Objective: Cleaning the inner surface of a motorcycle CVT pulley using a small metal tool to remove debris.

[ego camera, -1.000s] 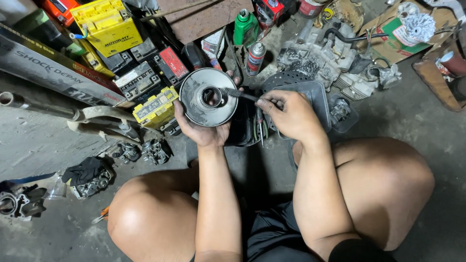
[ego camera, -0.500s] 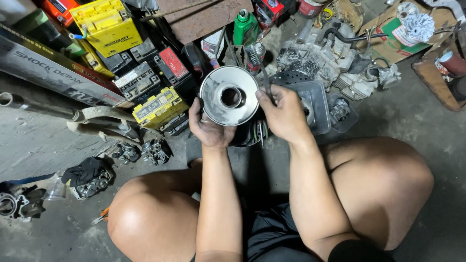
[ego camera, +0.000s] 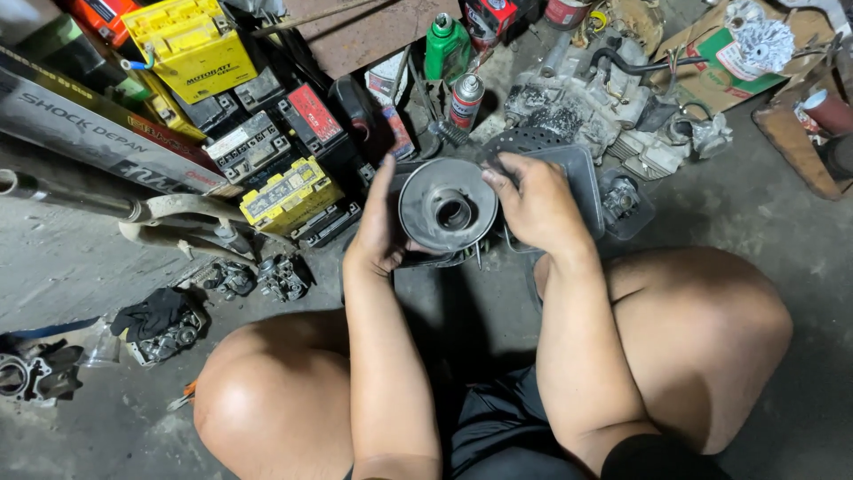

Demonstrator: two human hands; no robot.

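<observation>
Batteries [ego camera: 275,191] and engine parts [ego camera: 586,111] crowd the far side. Bare floor [ego camera: 71,267] at the left is free. The knees [ego camera: 267,391] close the near side.

The round metal pulley disc [ego camera: 447,206] is dull silver-grey with a dark hole at its middle, and the tray [ego camera: 582,182] behind it is dark grey. To the left lie batteries in bright yellow [ego camera: 191,44], yellow with a grey label [ego camera: 286,191], and black with a red top [ego camera: 313,113], beside a long silver-grey box with black lettering [ego camera: 89,133]. Further back stand a green bottle [ego camera: 445,49] and a spray can [ego camera: 466,100] in red, white and silver, all on a grey concrete floor [ego camera: 62,267] blotched with dark stains.
</observation>
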